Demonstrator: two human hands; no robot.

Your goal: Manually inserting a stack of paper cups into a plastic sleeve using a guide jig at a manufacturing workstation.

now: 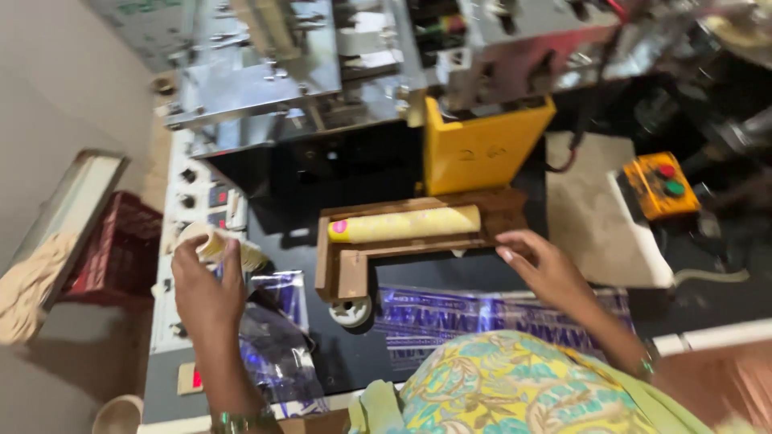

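Pale wall [56, 88], steel machine [265, 72], red crate [121, 249], dark worktable [354, 354]

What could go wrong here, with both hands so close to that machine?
The left hand grips a stack of pale cups at one end only, so the stack might sag or spill. The right hand rests at the edge of the wooden tray holding a long yellow roll; a nudge could roll it out. The machine's yellow guard sits close behind, so fingers might stray there.

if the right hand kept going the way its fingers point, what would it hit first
Probably the wooden holder right at the fingertips of the right hand, then the long yellow roll lying in it. Depth is unclear, so the hand may already touch the wood.
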